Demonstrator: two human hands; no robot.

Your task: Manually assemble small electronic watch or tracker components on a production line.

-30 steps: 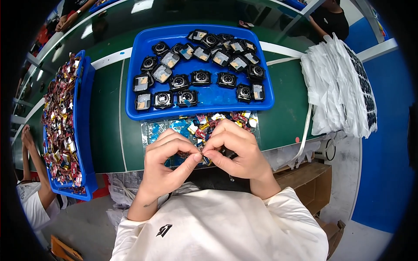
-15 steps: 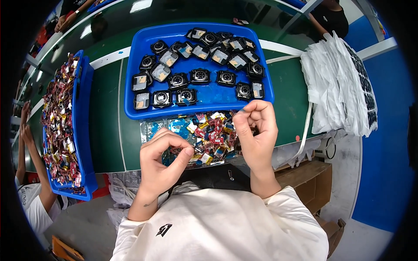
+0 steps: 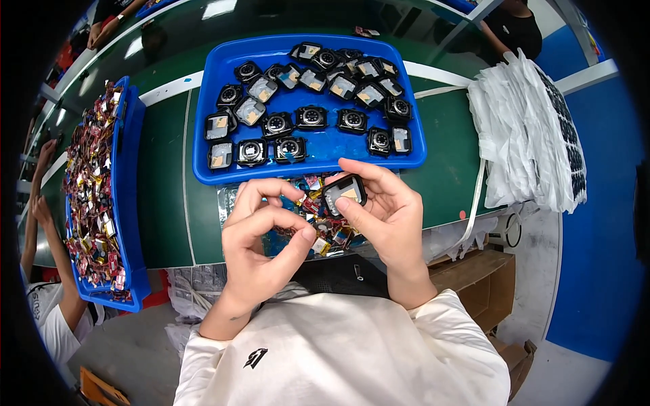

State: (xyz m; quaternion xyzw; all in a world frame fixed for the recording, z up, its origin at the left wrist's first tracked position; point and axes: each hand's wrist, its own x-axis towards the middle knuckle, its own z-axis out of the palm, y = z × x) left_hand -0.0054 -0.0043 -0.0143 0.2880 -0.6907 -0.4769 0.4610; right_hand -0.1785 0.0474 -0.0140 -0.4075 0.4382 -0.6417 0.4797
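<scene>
My right hand (image 3: 386,210) grips a black watch case (image 3: 346,194), thumb on its near edge and fingers behind it. The case's open side shows a grey inside with a tan patch. Just left of it is my left hand (image 3: 261,233), thumb and index fingertips brought together and the other fingers curled. Anything between those fingertips is too small to make out. Beneath both hands lies a pile of small red, yellow and white parts (image 3: 321,246) in a clear tray, partly hidden by them.
Beyond my hands, a blue tray (image 3: 311,176) holds several black watch cases, some face up, some turned over. A blue bin (image 3: 139,271) heaped with small parts stands left. White plastic sheets (image 3: 504,135) are stacked right. Another person's hands (image 3: 42,210) show far left.
My right hand has turned and come slightly inward and down, and the watch case in it now shows plainly. My left hand has moved a little right, towards it.
</scene>
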